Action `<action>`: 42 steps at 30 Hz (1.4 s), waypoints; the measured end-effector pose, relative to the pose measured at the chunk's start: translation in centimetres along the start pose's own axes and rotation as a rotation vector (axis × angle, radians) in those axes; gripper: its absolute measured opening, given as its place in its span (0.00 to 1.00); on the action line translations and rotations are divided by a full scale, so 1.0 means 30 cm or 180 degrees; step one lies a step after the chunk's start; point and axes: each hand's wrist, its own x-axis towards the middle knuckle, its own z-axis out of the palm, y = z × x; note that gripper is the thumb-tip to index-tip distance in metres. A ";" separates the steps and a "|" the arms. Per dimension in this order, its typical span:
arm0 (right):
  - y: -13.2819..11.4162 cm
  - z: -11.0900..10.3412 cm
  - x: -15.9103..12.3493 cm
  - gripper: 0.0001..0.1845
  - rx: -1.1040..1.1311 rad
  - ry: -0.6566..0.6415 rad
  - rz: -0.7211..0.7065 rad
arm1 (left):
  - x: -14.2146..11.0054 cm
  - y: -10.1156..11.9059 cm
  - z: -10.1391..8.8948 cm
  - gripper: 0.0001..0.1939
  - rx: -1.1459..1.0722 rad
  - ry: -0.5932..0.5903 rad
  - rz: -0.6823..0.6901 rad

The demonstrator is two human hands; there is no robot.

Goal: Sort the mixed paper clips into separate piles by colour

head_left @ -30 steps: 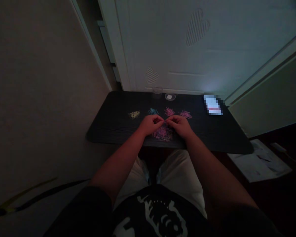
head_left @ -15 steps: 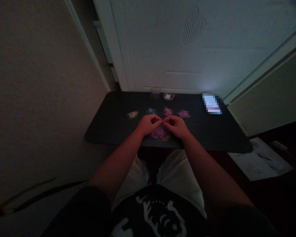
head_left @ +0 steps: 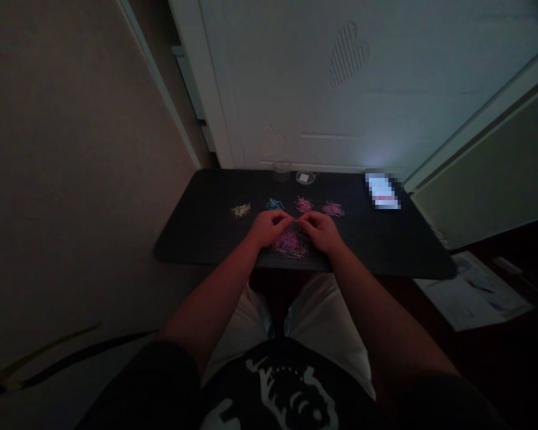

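My left hand (head_left: 266, 227) and my right hand (head_left: 320, 230) meet over the dark table with thumbs and fingers pinched. A faint thin strip (head_left: 295, 220) seems to span the small gap between the fingertips; its kind is too small to make out. Just below my hands lies a mixed pile of thin pink, purple and pale strips (head_left: 290, 245). Beyond them sit separate little piles: cream strips (head_left: 241, 209), blue strips (head_left: 275, 204), bright pink strips (head_left: 303, 205) and pinkish-purple strips (head_left: 333, 208). My left hand partly covers the blue pile's near edge.
At the back of the black table (head_left: 197, 233) stand a clear container (head_left: 281, 171) and a round clear lid (head_left: 305, 178) with a white label. A lit phone (head_left: 382, 191) lies at the right. A white door (head_left: 296, 71) rises behind the table. Papers (head_left: 475, 292) lie on the floor, right.
My fingertips have drawn slightly apart, and a faint strip shows between them. The whole view has shifted a little; the piles look the same.
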 end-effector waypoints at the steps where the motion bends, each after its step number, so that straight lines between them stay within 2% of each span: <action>1: -0.001 0.000 0.000 0.10 0.0011 0.0014 0.0016 | 0.000 -0.002 0.000 0.10 -0.0036 0.0067 -0.0004; 6: -0.005 0.001 -0.002 0.11 0.0111 0.0107 0.0118 | 0.001 -0.009 -0.002 0.09 -0.0105 0.0459 -0.0037; 11: -0.010 0.004 -0.003 0.10 0.0004 0.0060 0.0054 | 0.000 -0.013 0.003 0.08 -0.0314 0.0566 0.0054; 21: -0.006 0.013 -0.006 0.08 -0.0276 0.0099 -0.0141 | -0.011 -0.023 0.011 0.10 -0.0025 0.0354 -0.0154; 27: -0.006 0.014 -0.008 0.08 -0.0486 0.0006 -0.0218 | -0.016 -0.004 0.011 0.08 -0.0318 0.0257 0.0111; 32: 0.006 0.015 -0.008 0.09 -0.0479 -0.0034 -0.0185 | -0.017 0.001 0.007 0.09 -0.0253 0.0371 0.0318; 42: -0.015 0.014 -0.015 0.08 -0.0603 -0.0019 -0.0197 | -0.021 0.009 0.008 0.07 -0.0129 0.0371 0.0317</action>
